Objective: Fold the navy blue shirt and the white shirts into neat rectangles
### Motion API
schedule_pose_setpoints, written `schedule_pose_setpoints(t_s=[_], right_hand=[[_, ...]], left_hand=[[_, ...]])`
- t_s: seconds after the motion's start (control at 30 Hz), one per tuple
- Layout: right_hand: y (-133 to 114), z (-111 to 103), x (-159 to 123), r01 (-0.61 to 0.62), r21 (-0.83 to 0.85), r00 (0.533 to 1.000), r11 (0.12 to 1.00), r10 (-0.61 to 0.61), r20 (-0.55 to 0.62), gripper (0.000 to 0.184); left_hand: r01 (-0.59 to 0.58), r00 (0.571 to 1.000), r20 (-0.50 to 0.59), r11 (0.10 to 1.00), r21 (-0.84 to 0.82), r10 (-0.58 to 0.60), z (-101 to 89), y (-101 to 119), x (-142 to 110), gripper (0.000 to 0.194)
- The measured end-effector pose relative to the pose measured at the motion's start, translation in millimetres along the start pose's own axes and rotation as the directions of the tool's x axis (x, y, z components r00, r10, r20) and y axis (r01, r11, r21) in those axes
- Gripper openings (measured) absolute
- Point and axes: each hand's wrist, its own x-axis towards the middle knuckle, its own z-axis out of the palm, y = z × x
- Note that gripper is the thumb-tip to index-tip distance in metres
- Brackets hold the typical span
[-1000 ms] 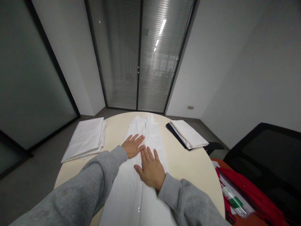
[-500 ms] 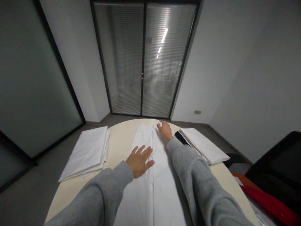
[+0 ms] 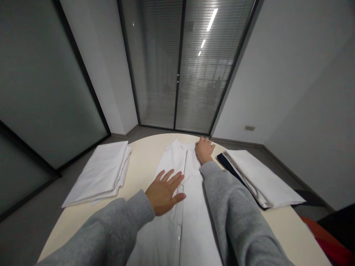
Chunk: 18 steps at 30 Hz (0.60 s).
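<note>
A white button-up shirt (image 3: 191, 207) lies lengthwise down the middle of a round cream table (image 3: 144, 155), folded narrow with its button strip up. My left hand (image 3: 165, 191) rests flat on the shirt's left half, fingers spread and open. My right hand (image 3: 204, 149) reaches to the shirt's far end near the collar, its fingers curled over the cloth at the table's far edge. Both arms wear grey sleeves.
A stack of folded white cloth (image 3: 101, 171) sits on the table's left side. Another folded white pile over a dark garment (image 3: 257, 177) lies on the right. Red material (image 3: 332, 245) shows at the lower right. Glass doors with blinds (image 3: 180, 66) stand beyond the table.
My right hand has left the shirt's middle and stretched to its far end. My left hand stayed flat on the shirt. The view has shifted rightward.
</note>
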Motion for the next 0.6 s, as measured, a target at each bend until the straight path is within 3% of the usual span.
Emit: schedule_pose_setpoints(t_s=[0.1, 0.17, 0.23, 0.3, 0.37, 0.43, 0.6], right_hand=[[-3.3, -12.3, -0.7, 0.179, 0.006, 0.984, 0.984, -0.179, -0.016, 0.052], [-4.9, -13.8, -0.2, 0.331, 0.028, 0.942, 0.943, -0.332, 0.045, 0.05], [-5.5, -7.9, -0.5, 0.441, 0.059, 0.884, 0.896, -0.444, 0.148, 0.047], [-4.7, 2.8, -1.4, 0.481, 0.083, 0.837, 0.873, -0.485, 0.253, 0.047], [-2.4, 13.6, -1.1, 0.471, 0.091, 0.817, 0.878, -0.473, 0.33, 0.052], [1.2, 21.3, 1.4, 0.432, 0.084, 0.821, 0.898, -0.43, 0.376, 0.058], [12.3, 27.2, 12.1, 0.283, 0.036, 0.866, 0.958, -0.271, 0.421, 0.064]], left_hand=[[0.011, 0.999, 0.045, 1.0, -0.001, -0.011, -20.2, 0.1, 17.0, 0.064], [0.078, 0.996, 0.052, 0.997, 0.018, -0.078, -44.6, -4.5, 46.2, 0.057], [0.197, 0.979, -0.059, 0.979, 0.049, -0.194, -68.0, -14.2, 88.2, 0.053], [0.273, 0.945, -0.201, 0.961, 0.048, -0.259, -79.4, -27.8, 134.7, 0.052], [0.264, 0.943, -0.219, 0.964, 0.042, -0.249, -72.9, -42.6, 175.3, 0.053], [0.23, 0.961, -0.163, 0.973, 0.036, -0.221, -51.5, -56.7, 203.3, 0.055], [0.262, 0.964, -0.042, 0.965, 0.004, -0.262, 7.1, -87.5, 226.6, 0.063]])
